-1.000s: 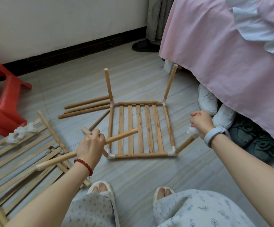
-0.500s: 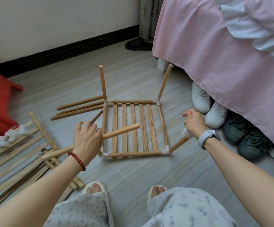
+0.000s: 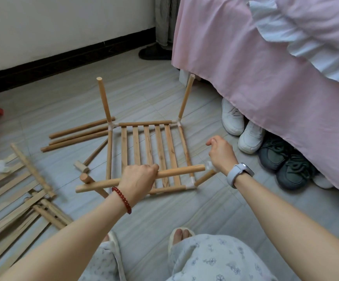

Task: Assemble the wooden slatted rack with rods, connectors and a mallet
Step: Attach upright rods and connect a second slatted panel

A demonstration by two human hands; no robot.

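No writing is showing anywhere. Loose slats (image 3: 6, 203) are lying on the floor (image 3: 205, 216) at left. The left hand (image 3: 138, 179) is gripping a rod (image 3: 176, 172) above the slatted rack (image 3: 148, 155); the right hand (image 3: 221, 154) is pinching a white connector (image 3: 210, 165) beside the rod's tip.

Single head view, looking forward-down, close over floor (image 3: 184, 207) at arm's reach.

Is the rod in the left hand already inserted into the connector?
Not yet. The rod in the left hand ends just short of the connector.
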